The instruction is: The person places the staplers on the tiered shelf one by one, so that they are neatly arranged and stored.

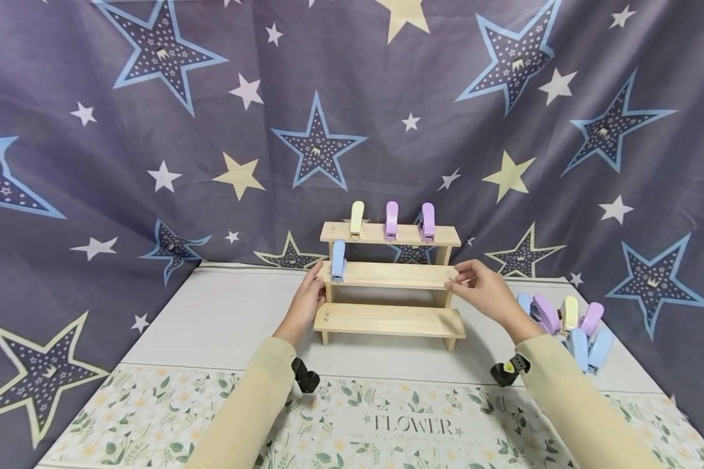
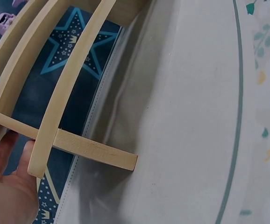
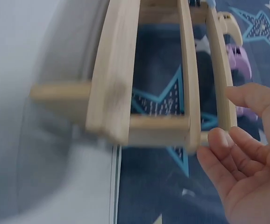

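Observation:
A three-tier wooden display rack [image 1: 389,319] stands on the table between my two hands. My left hand [image 1: 306,298] holds its left end at the middle tier; in the left wrist view the fingers [image 2: 25,156] reach behind the side support. At the other end, my right hand [image 1: 482,290] has its curled fingers [image 3: 219,161] on the middle tier's edge. A blue stapler [image 1: 338,260] stands at the left of the middle tier. The top tier carries a yellow stapler [image 1: 356,219] and two purple staplers [image 1: 391,220]. The bottom tier is bare.
Right of the rack, beside my right forearm, lies a pile of several blue, purple and yellow staplers [image 1: 569,316]. A star-patterned curtain [image 1: 223,130] hangs close behind the rack. A floral cloth [image 1: 410,423] printed with "FLOWER" covers the table's front part.

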A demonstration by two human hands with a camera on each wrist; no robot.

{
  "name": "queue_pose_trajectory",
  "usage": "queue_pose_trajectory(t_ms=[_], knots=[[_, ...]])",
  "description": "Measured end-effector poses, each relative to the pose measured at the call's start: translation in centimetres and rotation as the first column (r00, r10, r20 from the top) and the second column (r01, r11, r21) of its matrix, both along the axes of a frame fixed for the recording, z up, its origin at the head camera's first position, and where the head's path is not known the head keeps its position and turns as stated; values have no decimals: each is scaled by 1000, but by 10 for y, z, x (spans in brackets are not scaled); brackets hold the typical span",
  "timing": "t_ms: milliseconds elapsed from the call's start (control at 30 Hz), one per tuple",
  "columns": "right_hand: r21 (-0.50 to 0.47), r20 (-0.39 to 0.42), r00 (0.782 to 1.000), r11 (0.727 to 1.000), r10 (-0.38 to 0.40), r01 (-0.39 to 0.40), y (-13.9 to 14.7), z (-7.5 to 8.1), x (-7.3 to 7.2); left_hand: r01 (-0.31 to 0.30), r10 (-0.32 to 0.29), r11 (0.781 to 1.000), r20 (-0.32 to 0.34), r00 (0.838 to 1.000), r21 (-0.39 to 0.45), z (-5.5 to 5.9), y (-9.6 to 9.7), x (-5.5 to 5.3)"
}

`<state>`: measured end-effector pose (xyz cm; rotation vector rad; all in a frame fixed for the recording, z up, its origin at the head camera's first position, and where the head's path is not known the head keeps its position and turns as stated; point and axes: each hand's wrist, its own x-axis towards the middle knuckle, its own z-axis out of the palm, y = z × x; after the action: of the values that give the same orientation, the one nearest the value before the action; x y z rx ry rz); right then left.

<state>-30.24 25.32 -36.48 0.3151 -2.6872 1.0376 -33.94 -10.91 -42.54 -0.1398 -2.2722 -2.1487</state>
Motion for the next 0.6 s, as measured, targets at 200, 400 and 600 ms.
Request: queue_pose_trajectory(t_ms=[200,400,600], knots=[[27,19,998,998,-58,58,29,-3,8,-3,3,1000,3,1000,-5,1,1,0],[64,53,995,995,-85,82,56,-7,15,-1,1,1000,0,1000,2,2,1,2],[103,90,989,988,-121,112,81,-14,21,1,-1,1000,-3,1000,13,0,0,0]])
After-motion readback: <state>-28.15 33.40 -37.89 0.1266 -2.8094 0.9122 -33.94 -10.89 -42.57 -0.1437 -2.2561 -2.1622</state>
